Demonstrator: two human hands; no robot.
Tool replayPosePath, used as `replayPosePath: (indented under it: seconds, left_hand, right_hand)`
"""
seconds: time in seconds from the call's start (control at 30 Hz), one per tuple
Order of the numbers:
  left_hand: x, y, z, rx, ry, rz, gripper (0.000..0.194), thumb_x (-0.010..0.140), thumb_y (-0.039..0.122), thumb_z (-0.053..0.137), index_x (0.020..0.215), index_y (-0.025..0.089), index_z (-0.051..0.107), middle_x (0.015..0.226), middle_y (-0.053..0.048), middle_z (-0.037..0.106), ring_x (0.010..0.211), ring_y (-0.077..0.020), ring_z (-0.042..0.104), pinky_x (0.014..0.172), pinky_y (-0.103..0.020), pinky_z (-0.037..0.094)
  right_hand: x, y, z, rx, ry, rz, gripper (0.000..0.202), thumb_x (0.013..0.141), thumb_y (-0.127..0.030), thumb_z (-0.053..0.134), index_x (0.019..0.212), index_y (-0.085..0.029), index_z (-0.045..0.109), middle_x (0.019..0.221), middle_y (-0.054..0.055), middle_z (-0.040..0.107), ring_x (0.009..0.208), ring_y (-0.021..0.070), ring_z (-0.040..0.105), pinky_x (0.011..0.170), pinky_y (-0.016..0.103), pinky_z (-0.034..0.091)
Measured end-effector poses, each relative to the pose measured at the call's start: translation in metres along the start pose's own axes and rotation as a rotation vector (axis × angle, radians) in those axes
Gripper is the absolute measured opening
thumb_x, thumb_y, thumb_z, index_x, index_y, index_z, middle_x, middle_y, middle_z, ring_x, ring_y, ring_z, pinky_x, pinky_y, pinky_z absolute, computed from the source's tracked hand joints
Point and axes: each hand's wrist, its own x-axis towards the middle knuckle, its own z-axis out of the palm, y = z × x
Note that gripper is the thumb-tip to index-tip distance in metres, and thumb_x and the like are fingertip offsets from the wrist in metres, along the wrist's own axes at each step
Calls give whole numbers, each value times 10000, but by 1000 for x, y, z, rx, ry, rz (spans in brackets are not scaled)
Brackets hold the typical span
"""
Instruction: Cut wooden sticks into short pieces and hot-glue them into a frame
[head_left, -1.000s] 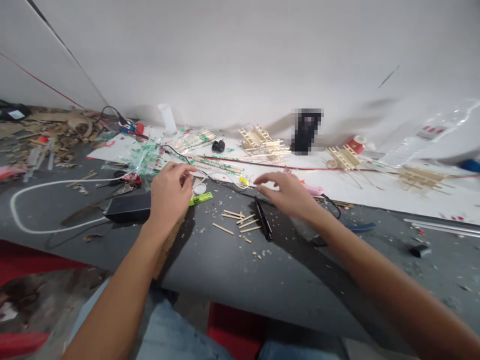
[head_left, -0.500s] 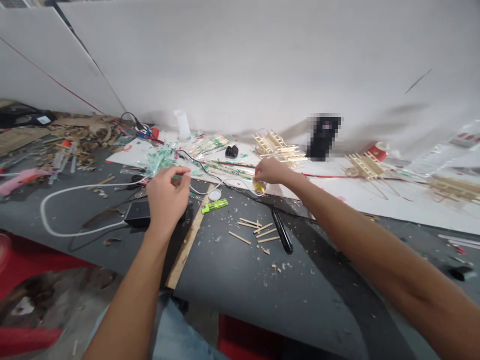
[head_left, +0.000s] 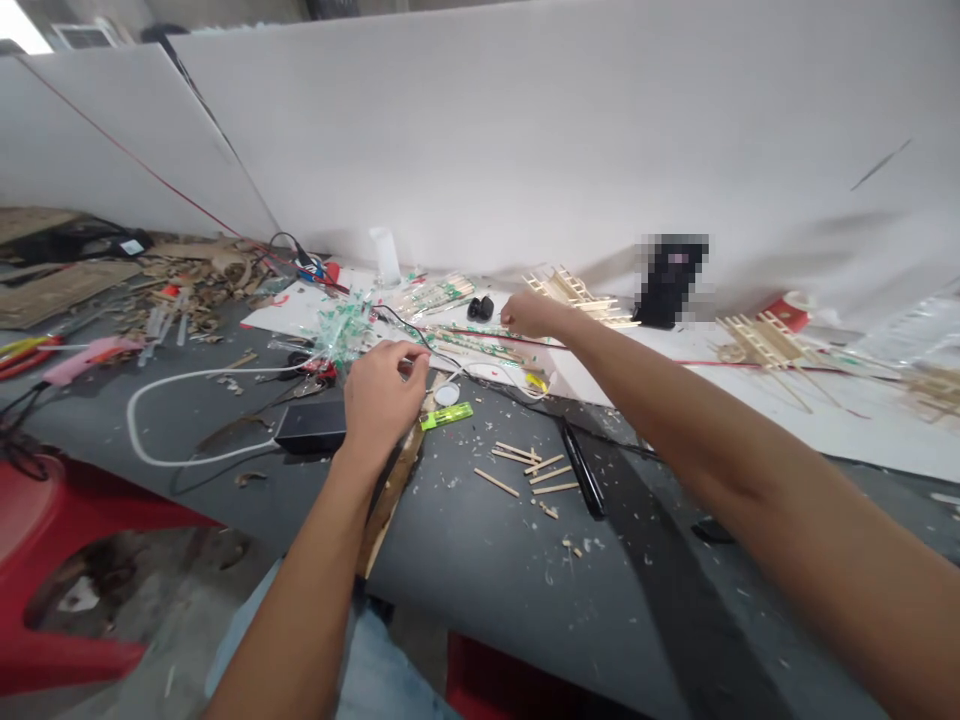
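Note:
My left hand (head_left: 385,398) hovers beside the clear plastic scraps with green print (head_left: 341,325), its thumb and forefinger curled together. Whether anything is pinched there is too small to tell. Close to its fingertips lie a round white lid (head_left: 447,394) and a lime-green lighter (head_left: 448,415). My right hand (head_left: 531,314) is closed, reaching over the white board near the black earbuds (head_left: 480,308); what its fingers hold, if anything, is hidden. Below it are printed plastic-wrapped sticks (head_left: 480,345) and a small yellow piece (head_left: 536,382).
Short wooden sticks (head_left: 496,482) and a black pen (head_left: 583,470) lie on the grey table. Stick-built models (head_left: 574,295) stand along the white board. A black power adapter (head_left: 307,428) with a white cable sits left; a pink glue gun (head_left: 86,362) lies farther left.
My right hand has moved left and back, away from the yellow piece. My left hand has shifted right towards the white lid, its thumb and forefinger closer together. The view has turned slightly left.

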Motion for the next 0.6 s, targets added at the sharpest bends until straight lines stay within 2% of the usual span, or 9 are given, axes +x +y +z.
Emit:
replayPosePath:
  seconds: [0.17, 0.33, 0.37, 0.43, 0.5, 0.6]
  left_hand:
    - [0, -1, 2, -36, 28, 29, 173, 908, 246, 594, 928, 192, 757, 967, -54, 764, 794, -190, 692, 797, -321, 540]
    - [1, 5, 0, -62, 68, 71, 257, 947, 227, 548, 1145, 171, 703, 1057, -72, 730, 797, -165, 670, 747, -289, 534]
    - [0, 8, 0, -63, 67, 82, 270, 960, 230, 533, 1173, 169, 688, 1072, -75, 723, 801, -162, 665, 748, -286, 532]
    - [-4, 16, -1, -61, 39, 119, 277, 988, 256, 506, 1196, 171, 669, 1082, -74, 721, 803, -159, 657, 761, -288, 529]
    - [-13, 26, 0, -57, -42, 183, 263, 1006, 280, 496, 1166, 178, 678, 1072, -67, 731, 817, -161, 658, 792, -296, 524]
    - [-34, 43, 8, -43, -284, 340, 191, 981, 262, 551, 1050, 209, 721, 996, -27, 747, 812, -159, 670, 779, -286, 509]
  right_hand:
    - [-13, -3, -24, 199, 219, -32, 228, 988, -336, 633, 1107, -152, 696, 1093, 75, 718, 969, 199, 677, 909, 407, 556]
    - [-43, -31, -73, 414, 539, -92, 319, 1044, -364, 475, 1114, -135, 686, 1005, 76, 711, 845, 151, 632, 791, 307, 519]
    - [-56, -37, -82, 485, 604, -118, 301, 1044, -373, 476, 1088, -152, 676, 971, 51, 691, 798, 128, 613, 746, 288, 509]
    - [-90, -47, -95, 772, 759, -195, 199, 1003, -335, 566, 916, -181, 657, 788, -13, 595, 663, 82, 544, 647, 259, 449]
    - [-134, -54, -97, 1000, 750, -241, 177, 959, -309, 641, 811, -220, 605, 674, -54, 503, 549, 63, 467, 552, 261, 379]
    - [-209, -58, -78, 1134, 729, -152, 193, 937, -337, 679, 779, -261, 596, 601, -52, 504, 499, 94, 468, 490, 297, 339]
